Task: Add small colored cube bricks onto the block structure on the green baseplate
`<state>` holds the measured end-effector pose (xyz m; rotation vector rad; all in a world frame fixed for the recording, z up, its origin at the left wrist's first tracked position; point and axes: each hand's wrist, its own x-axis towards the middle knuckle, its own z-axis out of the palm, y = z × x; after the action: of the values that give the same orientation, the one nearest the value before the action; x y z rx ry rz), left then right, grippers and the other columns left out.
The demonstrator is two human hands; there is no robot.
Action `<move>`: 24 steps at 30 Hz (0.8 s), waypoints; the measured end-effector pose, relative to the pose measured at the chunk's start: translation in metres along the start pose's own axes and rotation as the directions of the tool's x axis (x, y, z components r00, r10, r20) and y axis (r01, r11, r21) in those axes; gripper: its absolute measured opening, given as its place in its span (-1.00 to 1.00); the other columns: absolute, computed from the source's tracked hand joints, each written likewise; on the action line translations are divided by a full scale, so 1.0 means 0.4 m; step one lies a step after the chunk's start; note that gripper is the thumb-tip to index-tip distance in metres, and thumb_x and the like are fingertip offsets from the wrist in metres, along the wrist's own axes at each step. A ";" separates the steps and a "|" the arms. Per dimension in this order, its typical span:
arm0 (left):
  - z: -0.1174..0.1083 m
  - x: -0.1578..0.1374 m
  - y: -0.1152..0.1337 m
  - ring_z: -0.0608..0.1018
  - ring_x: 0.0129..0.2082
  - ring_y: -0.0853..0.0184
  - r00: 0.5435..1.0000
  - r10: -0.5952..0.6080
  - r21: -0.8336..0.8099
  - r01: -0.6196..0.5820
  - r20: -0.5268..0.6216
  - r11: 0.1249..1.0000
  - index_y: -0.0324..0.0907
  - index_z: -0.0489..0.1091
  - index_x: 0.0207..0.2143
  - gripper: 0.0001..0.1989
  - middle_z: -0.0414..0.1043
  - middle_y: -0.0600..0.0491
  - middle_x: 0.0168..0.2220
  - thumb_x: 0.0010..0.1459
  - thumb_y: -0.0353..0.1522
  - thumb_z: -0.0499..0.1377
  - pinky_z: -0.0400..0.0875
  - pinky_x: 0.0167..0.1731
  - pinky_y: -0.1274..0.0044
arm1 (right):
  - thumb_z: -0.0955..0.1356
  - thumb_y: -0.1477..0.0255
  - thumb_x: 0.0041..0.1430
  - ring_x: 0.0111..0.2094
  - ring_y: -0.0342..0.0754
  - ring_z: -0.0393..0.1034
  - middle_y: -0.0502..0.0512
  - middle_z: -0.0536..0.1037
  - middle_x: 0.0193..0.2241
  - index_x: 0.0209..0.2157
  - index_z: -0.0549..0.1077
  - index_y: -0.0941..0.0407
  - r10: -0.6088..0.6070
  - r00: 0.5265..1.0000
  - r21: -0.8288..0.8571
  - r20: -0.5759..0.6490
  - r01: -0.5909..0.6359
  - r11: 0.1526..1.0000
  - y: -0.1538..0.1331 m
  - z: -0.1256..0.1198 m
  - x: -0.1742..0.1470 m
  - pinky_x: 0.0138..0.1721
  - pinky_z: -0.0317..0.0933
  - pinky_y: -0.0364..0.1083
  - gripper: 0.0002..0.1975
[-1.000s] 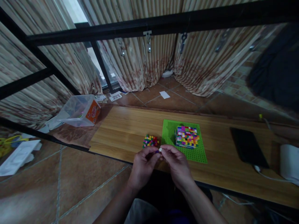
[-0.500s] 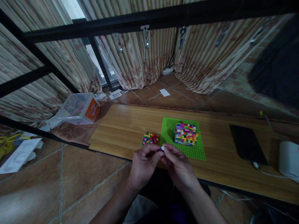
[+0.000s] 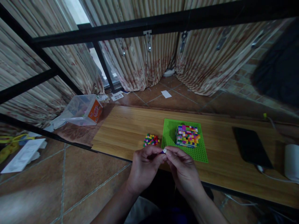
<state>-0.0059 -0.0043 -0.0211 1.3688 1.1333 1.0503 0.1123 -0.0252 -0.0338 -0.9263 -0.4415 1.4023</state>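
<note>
Both hands meet in front of the table edge, fingertips pinched together. My left hand point(image 3: 146, 165) is closed on a small purple brick point(image 3: 162, 152), mostly covered by the fingers. In the pinch of my right hand point(image 3: 183, 165) is a small white brick point(image 3: 164, 150), touching the purple one; whether they are joined I cannot tell. Just beyond the left hand lies a loose pile of small coloured bricks point(image 3: 151, 140). Past the right hand, a block built of many coloured bricks point(image 3: 187, 136) stands on a green baseplate point(image 3: 169, 130).
The wooden table point(image 3: 126, 124) runs across the view. On its right lie a black phone-like slab point(image 3: 252, 147) with a white cable and a white object point(image 3: 291, 161). A clear plastic box point(image 3: 80, 109) stands at the left. A black metal bar point(image 3: 163, 28) crosses above, before curtains point(image 3: 140, 65).
The view has shifted slightly, so everything sits a little lower and further right. Both hands keep their pinch on the small bricks; the pile and the built block look the same.
</note>
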 end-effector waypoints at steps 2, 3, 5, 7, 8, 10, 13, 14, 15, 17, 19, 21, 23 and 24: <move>-0.003 0.001 0.013 0.52 -0.51 0.45 1.000 -0.019 -0.032 0.019 0.012 0.999 -0.21 0.49 -0.38 -0.90 0.49 0.11 -0.49 0.05 -0.36 0.31 0.47 -0.46 0.63 | 0.52 0.38 -0.06 -0.42 -0.20 0.42 -0.05 0.60 -0.45 -0.38 0.61 0.04 -0.008 1.000 -0.006 0.004 0.008 1.000 -0.002 0.003 -0.003 -0.31 0.29 -0.19 -0.87; -0.005 0.002 0.019 0.52 -0.52 0.45 0.999 -0.033 -0.047 0.034 0.021 0.998 -0.22 0.49 -0.39 -0.90 0.49 0.11 -0.50 0.04 -0.36 0.31 0.47 -0.46 0.63 | 0.52 0.38 -0.06 -0.42 -0.20 0.42 -0.05 0.61 -0.45 -0.38 0.61 0.04 -0.009 1.000 -0.007 0.006 0.010 1.000 -0.002 0.003 -0.005 -0.30 0.29 -0.19 -0.87; -0.010 0.004 0.030 0.50 -0.53 0.47 0.997 -0.070 -0.078 0.074 0.045 0.994 -0.24 0.49 -0.41 -0.88 0.48 0.10 -0.51 0.04 -0.35 0.31 0.46 -0.48 0.65 | 0.52 0.37 -0.07 -0.40 -0.19 0.42 -0.05 0.61 -0.44 -0.38 0.61 0.04 -0.006 1.000 -0.010 0.012 0.006 1.000 -0.002 0.002 -0.007 -0.29 0.29 -0.19 -0.86; -0.013 0.006 0.036 0.49 -0.53 0.48 0.991 -0.111 -0.111 0.119 0.079 0.987 -0.26 0.48 -0.42 -0.86 0.48 0.10 -0.52 0.03 -0.35 0.32 0.45 -0.49 0.67 | 0.53 0.37 -0.08 -0.38 -0.19 0.43 -0.05 0.61 -0.43 -0.38 0.61 0.03 0.001 1.000 -0.016 0.018 -0.001 1.000 -0.002 -0.002 -0.007 -0.27 0.29 -0.17 -0.85; -0.013 0.007 0.036 0.49 -0.53 0.49 0.987 -0.128 -0.127 0.140 0.097 0.982 -0.26 0.47 -0.43 -0.85 0.48 0.10 -0.51 0.02 -0.34 0.33 0.44 -0.50 0.68 | 0.53 0.37 -0.08 -0.38 -0.18 0.43 -0.05 0.61 -0.43 -0.37 0.61 0.03 0.007 1.000 -0.021 0.022 -0.006 1.000 -0.002 -0.005 -0.007 -0.26 0.29 -0.17 -0.84; -0.010 0.011 0.032 0.49 -0.53 0.50 0.978 -0.156 -0.158 0.177 0.135 0.972 -0.27 0.46 -0.43 -0.84 0.48 0.10 -0.51 0.02 -0.34 0.33 0.44 -0.49 0.69 | 0.52 0.35 -0.07 -0.38 -0.17 0.43 -0.04 0.61 -0.43 -0.37 0.61 0.04 0.017 1.000 -0.038 0.026 -0.016 0.999 -0.003 -0.014 -0.004 -0.26 0.29 -0.16 -0.84; 0.003 0.018 0.015 0.48 -0.54 0.51 0.974 -0.164 -0.190 0.192 0.156 0.963 -0.26 0.45 -0.41 -0.84 0.47 0.12 -0.51 0.04 -0.33 0.32 0.43 -0.49 0.69 | 0.51 0.33 -0.06 -0.40 -0.16 0.42 -0.04 0.60 -0.44 -0.36 0.60 0.05 0.007 1.000 -0.110 0.012 -0.006 0.994 -0.006 -0.032 0.003 -0.27 0.28 -0.14 -0.82; 0.009 0.021 0.007 0.48 -0.53 0.51 0.974 -0.158 -0.191 0.187 0.160 0.964 -0.26 0.45 -0.39 -0.84 0.47 0.12 -0.51 0.05 -0.33 0.31 0.43 -0.47 0.68 | 0.51 0.32 -0.05 -0.40 -0.16 0.42 -0.03 0.60 -0.44 -0.35 0.59 0.05 -0.010 1.000 -0.150 0.004 0.010 0.989 -0.008 -0.039 0.007 -0.27 0.28 -0.14 -0.82; 0.016 0.025 -0.002 0.49 -0.51 0.50 0.976 -0.147 -0.186 0.176 0.163 0.967 -0.26 0.45 -0.38 -0.84 0.47 0.11 -0.50 0.05 -0.34 0.31 0.44 -0.46 0.67 | 0.50 0.31 -0.05 -0.40 -0.14 0.43 -0.03 0.59 -0.44 -0.35 0.59 0.05 -0.034 0.999 -0.201 -0.002 0.033 0.979 -0.009 -0.048 0.012 -0.28 0.29 -0.13 -0.82; 0.031 0.034 -0.020 0.51 -0.46 0.47 0.977 -0.111 -0.164 0.141 0.179 0.976 -0.25 0.45 -0.32 -0.85 0.48 0.09 -0.45 0.08 -0.34 0.28 0.47 -0.40 0.63 | 0.48 0.29 -0.02 -0.39 -0.11 0.44 -0.02 0.60 -0.43 -0.35 0.58 0.05 -0.104 0.995 -0.332 -0.010 0.094 0.939 -0.015 -0.067 0.024 -0.28 0.29 -0.11 -0.83; 0.046 0.045 -0.038 0.53 -0.40 0.43 0.978 -0.076 -0.133 0.103 0.196 0.986 -0.24 0.44 -0.24 -0.82 0.48 0.06 -0.37 0.12 -0.34 0.23 0.49 -0.35 0.59 | 0.45 0.28 0.04 -0.35 -0.08 0.45 0.00 0.60 -0.40 -0.34 0.57 0.05 -0.209 0.978 -0.492 -0.007 0.178 0.852 -0.024 -0.091 0.042 -0.26 0.30 -0.09 -0.83; 0.062 0.059 -0.056 0.54 -0.37 0.40 0.979 -0.049 -0.077 0.065 0.197 0.995 -0.22 0.42 -0.15 -0.78 0.48 0.03 -0.30 0.15 -0.35 0.19 0.50 -0.33 0.56 | 0.40 0.28 0.11 -0.30 -0.05 0.45 0.02 0.59 -0.35 -0.31 0.56 0.05 -0.350 0.936 -0.656 0.036 0.287 0.698 -0.039 -0.117 0.067 -0.22 0.29 -0.06 -0.84; 0.078 0.075 -0.071 0.55 -0.36 0.38 0.981 -0.028 0.003 0.028 0.190 1.000 -0.21 0.40 -0.09 -0.74 0.49 0.01 -0.27 0.16 -0.36 0.15 0.49 -0.34 0.55 | 0.35 0.29 0.17 -0.24 -0.02 0.44 0.05 0.58 -0.30 -0.29 0.54 0.05 -0.484 0.863 -0.780 0.144 0.400 0.482 -0.058 -0.141 0.098 -0.17 0.28 -0.03 -0.84; 0.086 0.085 -0.078 0.55 -0.36 0.38 0.982 -0.017 0.047 0.008 0.187 0.999 -0.21 0.39 -0.06 -0.72 0.50 0.01 -0.27 0.16 -0.37 0.14 0.48 -0.35 0.55 | 0.33 0.30 0.19 -0.21 -0.01 0.43 0.06 0.58 -0.27 -0.28 0.54 0.05 -0.529 0.822 -0.819 0.210 0.444 0.365 -0.067 -0.152 0.114 -0.14 0.27 -0.01 -0.83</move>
<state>0.0308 0.0241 -0.0546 1.4620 1.0304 0.8708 0.1827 0.0032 -0.0606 -1.4723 -1.3086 0.4941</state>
